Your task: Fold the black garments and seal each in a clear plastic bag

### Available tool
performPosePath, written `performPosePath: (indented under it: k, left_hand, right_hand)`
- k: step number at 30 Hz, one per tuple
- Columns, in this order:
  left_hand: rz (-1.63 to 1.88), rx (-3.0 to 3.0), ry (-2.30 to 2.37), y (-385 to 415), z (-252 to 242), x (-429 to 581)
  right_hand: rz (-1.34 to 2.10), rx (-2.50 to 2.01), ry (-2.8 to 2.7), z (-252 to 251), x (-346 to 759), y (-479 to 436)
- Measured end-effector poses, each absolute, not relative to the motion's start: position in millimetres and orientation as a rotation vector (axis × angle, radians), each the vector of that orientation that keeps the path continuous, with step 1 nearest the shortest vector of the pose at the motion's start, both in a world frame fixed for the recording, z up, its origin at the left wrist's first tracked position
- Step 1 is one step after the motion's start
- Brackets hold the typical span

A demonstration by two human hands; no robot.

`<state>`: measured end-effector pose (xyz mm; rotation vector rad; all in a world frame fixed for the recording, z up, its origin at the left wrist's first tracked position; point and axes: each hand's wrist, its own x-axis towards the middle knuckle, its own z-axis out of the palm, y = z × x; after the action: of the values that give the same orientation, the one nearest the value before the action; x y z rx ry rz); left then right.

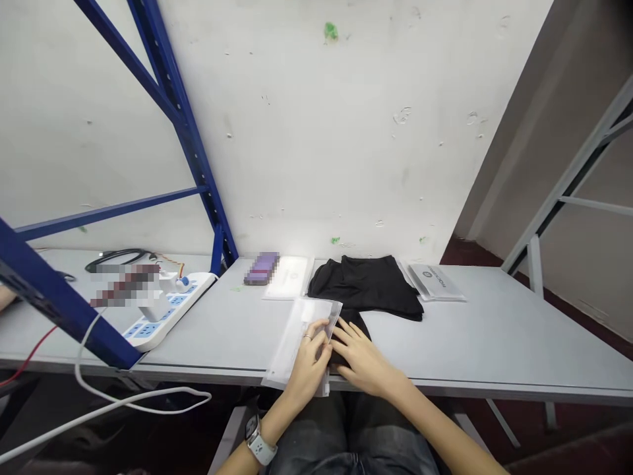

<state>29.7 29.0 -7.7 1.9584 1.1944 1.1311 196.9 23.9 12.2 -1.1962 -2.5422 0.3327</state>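
Note:
My left hand (pixel 310 359) pinches the edge of a clear plastic bag (pixel 299 330) lying at the front edge of the grey table (pixel 494 336). My right hand (pixel 361 356) lies flat, fingers spread, on a folded black garment (pixel 352 324) that sits at the bag's opening. A watch is on my left wrist. Behind them lies a pile of black garments (pixel 366 284).
A purple phone (pixel 262 268) and a flat white packet (pixel 289 277) lie at the back, a packed bag (pixel 435 280) to the right. A white power strip (pixel 163 310) with cables sits left, beside blue shelf posts (pixel 188 132). A grey rack frame (pixel 568 178) stands right.

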Motion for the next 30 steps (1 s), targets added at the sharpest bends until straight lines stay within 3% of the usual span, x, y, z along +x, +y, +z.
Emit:
performPosePath:
  k: [4,12,20,26,30]
  left_hand:
    - [1.077,1.992,1.23,29.6,-7.3,28.4]
    - [1.001,2.029,1.267,29.2,-2.0,25.7]
    - [0.931,2.052,1.356,26.2,-2.6,24.1]
    - [1.009,2.017,1.354,27.1,-1.5,20.9]
    - [1.04,2.004,1.326,25.4,3.7,21.7]
  right_hand:
    - [0.247,-1.385,-2.46,4.5,193.0,31.4]
    - [0.363,-0.956,-2.656,14.0,203.5,20.0]
    - [0.22,-1.419,-2.43,1.7,184.6,33.9]
    - [0.386,-1.032,-2.592,14.5,197.0,14.4]
    - [0.366,-1.16,-2.547,10.3,190.0,17.4]
